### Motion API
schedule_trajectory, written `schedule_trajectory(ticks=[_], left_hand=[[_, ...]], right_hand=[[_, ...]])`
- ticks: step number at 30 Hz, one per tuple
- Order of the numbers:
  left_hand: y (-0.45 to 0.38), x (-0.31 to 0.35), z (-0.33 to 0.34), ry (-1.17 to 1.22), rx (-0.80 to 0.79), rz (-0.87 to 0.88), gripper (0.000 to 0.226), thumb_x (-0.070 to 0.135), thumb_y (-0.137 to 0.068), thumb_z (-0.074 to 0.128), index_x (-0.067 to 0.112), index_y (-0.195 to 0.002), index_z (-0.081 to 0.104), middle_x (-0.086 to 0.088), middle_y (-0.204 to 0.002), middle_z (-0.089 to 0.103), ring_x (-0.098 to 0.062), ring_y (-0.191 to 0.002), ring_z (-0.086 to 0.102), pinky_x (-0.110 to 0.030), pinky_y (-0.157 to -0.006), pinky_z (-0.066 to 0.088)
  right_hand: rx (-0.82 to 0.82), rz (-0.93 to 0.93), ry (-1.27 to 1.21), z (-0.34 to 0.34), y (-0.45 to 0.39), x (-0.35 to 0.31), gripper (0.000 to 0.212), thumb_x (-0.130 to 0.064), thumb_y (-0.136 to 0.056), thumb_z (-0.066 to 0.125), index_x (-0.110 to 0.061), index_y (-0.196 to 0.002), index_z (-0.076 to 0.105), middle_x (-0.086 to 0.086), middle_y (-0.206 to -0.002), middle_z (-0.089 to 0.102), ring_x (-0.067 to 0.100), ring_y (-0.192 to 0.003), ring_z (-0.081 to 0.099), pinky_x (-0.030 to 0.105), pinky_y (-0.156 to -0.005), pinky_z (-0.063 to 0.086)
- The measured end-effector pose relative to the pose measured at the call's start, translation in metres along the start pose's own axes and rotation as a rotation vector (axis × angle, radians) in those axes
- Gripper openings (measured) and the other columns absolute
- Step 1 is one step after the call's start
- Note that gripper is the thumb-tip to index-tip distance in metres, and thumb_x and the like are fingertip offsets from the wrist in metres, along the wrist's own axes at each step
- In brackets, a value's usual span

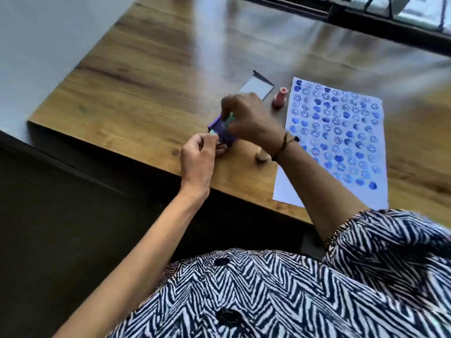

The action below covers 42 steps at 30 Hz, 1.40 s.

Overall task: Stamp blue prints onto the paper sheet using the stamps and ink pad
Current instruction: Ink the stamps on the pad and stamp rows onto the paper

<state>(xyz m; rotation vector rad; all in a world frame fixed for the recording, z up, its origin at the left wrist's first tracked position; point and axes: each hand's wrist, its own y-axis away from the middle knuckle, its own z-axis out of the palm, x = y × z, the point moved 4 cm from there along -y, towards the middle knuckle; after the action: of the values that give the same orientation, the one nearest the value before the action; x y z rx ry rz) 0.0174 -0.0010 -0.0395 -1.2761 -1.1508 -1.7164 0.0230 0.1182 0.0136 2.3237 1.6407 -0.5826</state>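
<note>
- Two hands at the purple ink pad (220,132), near the table's front-left edge. My left hand (199,157) pinches its near end; my right hand (246,115) curls over the top, gripping a pale green piece (59,119). Blur: cannot tell whether that is a stamp or part of the pad.
- Paper sheet (341,132) lies flat to the right, almost filled with blue smileys and hearts.
- Pink stamp (280,97) stands just beside the sheet's upper-left corner; a wooden stamp (261,156) sits under my right wrist.
- Grey lid (256,87) lies behind the hands.
- Handling, judged: pad light, rigid, inky face; hold by sides. Stamps small, tippable. Sheet thin, slides easily.
- Room: table (146,81) edge close to the pad; open wood beyond.
</note>
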Motion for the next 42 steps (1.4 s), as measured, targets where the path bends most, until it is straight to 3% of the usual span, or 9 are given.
schedule_trajectory(ticks=[4, 7, 10, 15, 21, 28, 33, 38, 42], left_hand=[[0.038, 0.003, 0.016, -0.177, -0.296, 0.18, 0.016, 0.035, -0.071, 0.054, 0.023, -0.081, 0.059, -0.01, -0.078, 0.067, -0.028, -0.077, 0.063, -0.04, -0.079, 0.051], [0.071, -0.004, 0.041, -0.493, -0.625, 0.355, 0.031, 0.039, -0.074, 0.049, 0.018, -0.094, 0.059, -0.011, -0.092, 0.068, -0.019, -0.086, 0.062, -0.032, -0.08, 0.048], [0.083, -0.009, 0.054, -0.762, -0.774, 0.521, 0.043, 0.04, -0.077, 0.043, 0.007, -0.1, 0.058, -0.01, -0.096, 0.065, -0.014, -0.088, 0.056, -0.025, -0.079, 0.041], [0.088, -0.014, 0.056, -0.939, -0.843, 0.684, 0.04, 0.038, -0.082, 0.038, 0.003, -0.092, 0.056, -0.015, -0.089, 0.063, -0.028, -0.088, 0.057, -0.03, -0.08, 0.04], [0.083, -0.014, 0.054, -1.024, -0.914, 0.745, 0.047, 0.042, -0.081, 0.033, 0.002, -0.091, 0.055, -0.015, -0.09, 0.063, -0.028, -0.09, 0.057, -0.038, -0.082, 0.042], [0.073, -0.012, 0.051, -1.047, -1.049, 0.749, 0.052, 0.047, -0.079, 0.03, 0.002, -0.093, 0.054, -0.015, -0.095, 0.068, -0.028, -0.096, 0.058, -0.042, -0.089, 0.045], [0.067, -0.008, 0.049, -1.027, -1.11, 0.745, 0.05, 0.046, -0.076, 0.033, 0.005, -0.094, 0.055, -0.014, -0.092, 0.068, -0.029, -0.092, 0.06, -0.041, -0.087, 0.047], [0.063, -0.003, 0.049, -1.012, -1.119, 0.74, 0.047, 0.046, -0.074, 0.033, 0.005, -0.084, 0.053, -0.012, -0.082, 0.063, -0.027, -0.08, 0.056, -0.041, -0.072, 0.046], [0.062, -0.001, 0.049, -1.003, -1.122, 0.736, 0.046, 0.046, -0.075, 0.033, 0.006, -0.085, 0.052, -0.012, -0.08, 0.063, -0.028, -0.08, 0.057, -0.043, -0.07, 0.048]], right_hand=[[0.298, 0.212, -0.282, -0.043, 0.04, 0.041, 0.013, -0.004, -0.064, 0.063, -0.009, -0.075, 0.068, 0.005, -0.07, 0.062, 0.015, -0.069, 0.053, 0.022, -0.06, 0.036], [0.299, 0.371, -0.479, -0.051, 0.086, 0.069, 0.018, -0.013, -0.059, 0.067, -0.013, -0.077, 0.069, -0.003, -0.062, 0.058, 0.016, -0.064, 0.054, 0.034, -0.066, 0.047], [0.23, 0.413, -0.487, -0.039, 0.123, 0.073, 0.016, -0.011, -0.065, 0.07, -0.012, -0.081, 0.068, 0.001, -0.068, 0.063, 0.011, -0.063, 0.055, 0.026, -0.065, 0.046], [0.269, 0.39, -0.256, -0.02, 0.148, 0.071, 0.013, -0.006, -0.072, 0.064, -0.006, -0.085, 0.066, 0.015, -0.088, 0.068, 0.027, -0.082, 0.06, 0.034, -0.073, 0.046], [0.19, 0.374, -0.042, -0.015, 0.141, 0.067, 0.014, -0.006, -0.075, 0.061, -0.006, -0.089, 0.063, 0.017, -0.092, 0.063, 0.03, -0.087, 0.057, 0.029, -0.069, 0.034], [0.111, 0.432, 0.144, -0.01, 0.134, 0.054, 0.017, -0.012, -0.079, 0.058, -0.008, -0.095, 0.06, 0.019, -0.099, 0.058, 0.037, -0.092, 0.057, 0.039, -0.074, 0.045], [0.011, 0.431, 0.33, -0.005, 0.126, 0.044, 0.014, -0.009, -0.081, 0.053, -0.005, -0.094, 0.054, 0.02, -0.096, 0.053, 0.042, -0.083, 0.057, 0.036, -0.061, 0.035], [-0.028, 0.438, 0.342, -0.007, 0.121, 0.037, 0.014, -0.007, -0.076, 0.054, -0.005, -0.09, 0.052, 0.018, -0.087, 0.045, 0.041, -0.077, 0.056, 0.036, -0.058, 0.033], [-0.042, 0.458, 0.37, -0.005, 0.118, 0.036, 0.009, -0.004, -0.08, 0.046, -0.007, -0.087, 0.05, 0.01, -0.082, 0.032, 0.03, -0.064, 0.04, 0.035, -0.057, 0.031]])
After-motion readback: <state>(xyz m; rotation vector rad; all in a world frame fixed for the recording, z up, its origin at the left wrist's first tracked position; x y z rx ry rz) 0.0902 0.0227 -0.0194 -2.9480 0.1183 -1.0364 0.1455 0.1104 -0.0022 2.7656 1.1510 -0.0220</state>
